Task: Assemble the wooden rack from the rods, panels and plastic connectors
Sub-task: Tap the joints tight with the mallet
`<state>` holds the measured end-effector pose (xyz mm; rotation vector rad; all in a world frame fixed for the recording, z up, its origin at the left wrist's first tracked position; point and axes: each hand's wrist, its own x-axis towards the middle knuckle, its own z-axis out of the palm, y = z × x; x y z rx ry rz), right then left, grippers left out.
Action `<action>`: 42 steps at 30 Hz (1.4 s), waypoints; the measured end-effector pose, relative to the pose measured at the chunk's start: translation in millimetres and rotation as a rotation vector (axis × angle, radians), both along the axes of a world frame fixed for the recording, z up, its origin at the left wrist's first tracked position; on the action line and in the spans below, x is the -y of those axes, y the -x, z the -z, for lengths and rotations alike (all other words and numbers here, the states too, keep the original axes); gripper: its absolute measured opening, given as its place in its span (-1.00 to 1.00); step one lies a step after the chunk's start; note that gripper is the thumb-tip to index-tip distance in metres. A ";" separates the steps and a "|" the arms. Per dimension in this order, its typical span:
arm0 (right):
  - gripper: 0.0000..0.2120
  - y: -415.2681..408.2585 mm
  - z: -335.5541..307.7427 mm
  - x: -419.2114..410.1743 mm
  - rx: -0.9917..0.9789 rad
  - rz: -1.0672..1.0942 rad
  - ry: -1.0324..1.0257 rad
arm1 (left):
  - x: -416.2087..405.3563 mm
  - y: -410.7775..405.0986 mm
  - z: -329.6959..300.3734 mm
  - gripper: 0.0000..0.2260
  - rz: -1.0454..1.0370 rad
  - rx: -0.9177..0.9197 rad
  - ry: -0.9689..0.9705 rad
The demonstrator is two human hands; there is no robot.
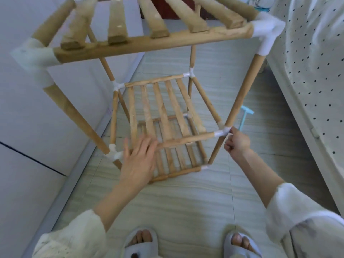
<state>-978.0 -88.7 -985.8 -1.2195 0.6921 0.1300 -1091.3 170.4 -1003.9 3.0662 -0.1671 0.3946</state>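
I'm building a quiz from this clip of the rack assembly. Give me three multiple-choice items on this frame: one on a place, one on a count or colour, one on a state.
1. Where does the light blue tool lie?
A. On the top shelf
B. On the floor to the right of the rack
C. In the left hand

2. How many slatted shelves does the rack show?
A. One
B. Two
C. Three

3. What is the right hand doing?
A. Curled at the white connector of the middle shelf
B. Lying flat on the floor
C. Holding a loose rod away from the rack

Answers:
1 B: it lies on the tiles just beyond the right upright.
2 C: top, middle and bottom shelves all show.
3 A: its fingers are curled against that corner joint, while the left hand is spread open by the front rod.
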 end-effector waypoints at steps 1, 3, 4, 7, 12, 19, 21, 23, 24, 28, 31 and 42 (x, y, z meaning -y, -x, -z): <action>-0.78 7.5 3.9 2.4 0.008 -0.018 -0.001 | -7.4 2.5 3.0 -0.47 -0.034 -0.003 -0.027; -0.81 24.0 14.2 5.8 0.011 -0.094 0.008 | -13.1 4.8 8.4 -0.40 -0.085 0.000 -0.045; -0.82 30.6 17.6 6.8 0.009 -0.130 0.015 | -11.7 3.8 10.1 -0.40 -0.098 0.003 -0.039; -0.83 37.7 22.6 6.3 0.015 -0.179 0.046 | -2.0 -1.7 9.4 -0.55 -0.137 0.004 0.014; -0.80 31.5 26.4 4.1 0.036 -0.228 0.109 | 1.8 -8.4 8.7 -0.64 -0.183 -0.085 0.072; -0.78 17.5 38.1 2.5 0.122 -0.270 0.286 | 7.7 -19.4 7.2 -0.61 -0.192 -0.095 0.085; -0.80 16.3 42.0 4.1 0.153 -0.305 0.381 | 7.5 -23.3 8.4 -0.62 -0.180 -0.071 0.107; -0.82 12.4 42.4 7.5 0.156 -0.305 0.457 | 5.3 -25.1 9.4 -0.60 -0.167 -0.041 0.132; -0.81 10.0 41.5 9.5 0.153 -0.293 0.497 | 3.8 -25.9 10.0 -0.56 -0.161 -0.029 0.136; -0.78 6.6 37.4 13.7 0.160 -0.264 0.552 | -3.8 -27.5 8.2 -0.48 -0.112 -0.040 0.164; -0.84 11.3 27.2 14.5 0.167 -0.254 0.516 | -10.3 -30.8 -5.4 -0.49 -0.074 -0.010 0.146; -0.87 45.6 -56.9 55.8 0.273 -0.219 0.539 | 5.2 -42.6 -85.5 -0.69 0.101 0.058 0.143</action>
